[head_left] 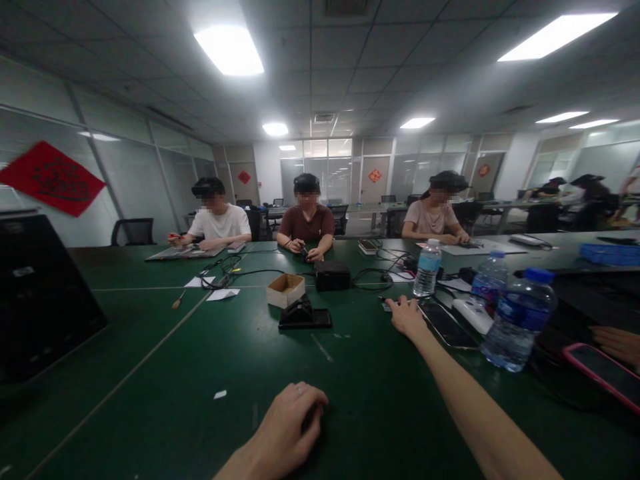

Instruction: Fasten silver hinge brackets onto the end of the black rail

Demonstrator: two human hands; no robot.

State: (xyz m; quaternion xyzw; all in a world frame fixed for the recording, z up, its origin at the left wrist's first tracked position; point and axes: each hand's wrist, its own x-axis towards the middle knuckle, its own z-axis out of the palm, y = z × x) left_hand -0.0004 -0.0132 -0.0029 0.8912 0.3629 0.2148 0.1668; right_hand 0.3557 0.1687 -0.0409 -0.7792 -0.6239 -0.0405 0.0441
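Resting on the green tabletop [360,380], my left hand [284,423] lies loosely curled and holds nothing, with a ring [300,390] on one finger. My right hand [407,317] is well apart from it, fingers spread and not clamped on anything I can see. Those fingertips [395,303] reach a small grey item [387,307], too small for me to tell what it is. A black smartphone [447,325] lies just beside that hand.

Everything else I place from the small cardboard box [286,290], which stands ahead of my hands. A black stand [305,315] sits just in front of it, and a black case [333,275] sits just behind it to the right, near a tangle of black cables [373,280]. Nearer me than the box lies a white paper scrap [220,395]. To the box's left are two white paper slips [210,288] and a wooden-handled screwdriver [176,300].

Well right of the box stand three clear water bottles [520,320] around a white power strip [473,315]. Farther right, another person's hand [617,345] rests near a pink-cased phone [603,373]. Beyond the box, three co-workers [307,217] in headsets sit across the table.
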